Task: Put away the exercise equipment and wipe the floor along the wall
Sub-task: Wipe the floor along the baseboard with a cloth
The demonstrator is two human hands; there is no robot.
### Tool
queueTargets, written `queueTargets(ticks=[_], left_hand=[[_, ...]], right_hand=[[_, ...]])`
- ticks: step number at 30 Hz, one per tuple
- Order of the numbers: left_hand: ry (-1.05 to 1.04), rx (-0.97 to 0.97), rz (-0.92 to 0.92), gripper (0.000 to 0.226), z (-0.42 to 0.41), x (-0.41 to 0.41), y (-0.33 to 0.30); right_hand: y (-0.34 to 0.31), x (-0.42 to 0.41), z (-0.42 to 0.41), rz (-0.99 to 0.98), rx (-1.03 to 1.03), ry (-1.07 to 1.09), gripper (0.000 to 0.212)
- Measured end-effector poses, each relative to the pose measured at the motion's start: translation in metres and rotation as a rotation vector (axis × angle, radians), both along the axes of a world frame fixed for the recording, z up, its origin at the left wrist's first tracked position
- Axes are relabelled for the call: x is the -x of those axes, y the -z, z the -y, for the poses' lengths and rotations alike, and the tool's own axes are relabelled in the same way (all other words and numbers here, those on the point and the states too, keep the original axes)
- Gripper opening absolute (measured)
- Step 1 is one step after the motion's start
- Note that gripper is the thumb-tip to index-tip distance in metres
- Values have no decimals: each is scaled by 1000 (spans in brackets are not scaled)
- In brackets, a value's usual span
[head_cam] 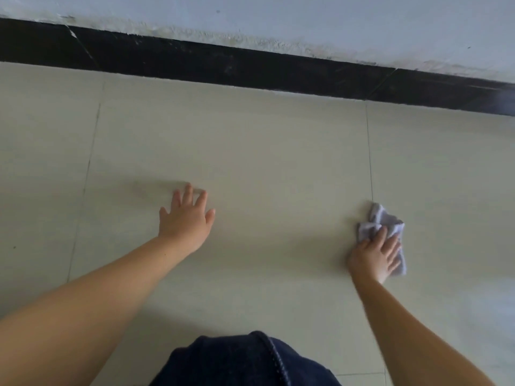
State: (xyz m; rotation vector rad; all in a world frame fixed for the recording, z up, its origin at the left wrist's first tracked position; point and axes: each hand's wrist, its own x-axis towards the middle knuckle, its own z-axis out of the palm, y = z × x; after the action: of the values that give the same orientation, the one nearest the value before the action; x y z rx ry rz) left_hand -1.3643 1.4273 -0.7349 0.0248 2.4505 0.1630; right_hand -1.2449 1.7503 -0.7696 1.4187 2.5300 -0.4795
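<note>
Wiping stage, judging by the head view: no exercise equipment anywhere in sight, so probably put away already. Right hand point(374, 253) pressing a crumpled pale cloth point(382, 222) flat to the tiled floor point(250, 151), fingers spread over it rather than clenched; left hand point(186, 218) spread wide, holding nothing, braced on the tiles. Strip of floor beside the black baseboard point(250, 65) and wall point(306, 20) seemingly left to do, cloth well short of it.

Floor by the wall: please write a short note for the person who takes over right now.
Left hand: open, flat on the floor, holds nothing.
Right hand: presses the cloth on the floor, near a tile joint.
Done: cannot tell how much is wiped; no exercise equipment in view.
Left: wipe the strip along the black baseboard, which the cloth does not reach yet.
</note>
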Motion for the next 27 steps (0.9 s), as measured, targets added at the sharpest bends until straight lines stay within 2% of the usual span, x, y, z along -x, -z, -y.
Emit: queueTargets(ticks=[2, 5, 7, 9, 11, 13, 16, 17, 19, 21, 23, 27], left_hand=[[8, 19, -13, 55, -1, -2, 1], [13, 10, -16, 53, 3, -2, 2], [1, -5, -32, 52, 5, 0, 3], [-5, -12, -79, 51, 6, 1, 5], [-11, -27, -128, 54, 3, -4, 7], [7, 10, -108, 59, 0, -9, 8], [71, 88, -65, 69, -4, -13, 12], [95, 102, -76, 72, -4, -13, 12], [136, 128, -94, 76, -2, -13, 13], [153, 140, -87, 78, -2, -15, 15], [139, 129, -86, 80, -2, -16, 16], [153, 127, -101, 86, 1, -18, 21]], right_hand=[[8, 6, 64, -66, -18, -154, 62], [12, 14, 176, -204, -45, -663, 59], [5, 24, 219, -159, 46, -1079, 59], [5, 43, 213, -131, 175, -1475, 56], [16, 68, 172, -220, 141, -1622, 51], [28, 100, 105, -276, 110, -1422, 49], [25, 145, -5, -295, -71, -816, 59], [20, 153, -36, -246, -102, -623, 59], [7, 163, -71, -112, -39, -311, 55], [3, 169, -68, -27, -27, -161, 55], [7, 170, -27, -48, -35, -207, 55], [20, 134, 97, -203, 4, -761, 57]])
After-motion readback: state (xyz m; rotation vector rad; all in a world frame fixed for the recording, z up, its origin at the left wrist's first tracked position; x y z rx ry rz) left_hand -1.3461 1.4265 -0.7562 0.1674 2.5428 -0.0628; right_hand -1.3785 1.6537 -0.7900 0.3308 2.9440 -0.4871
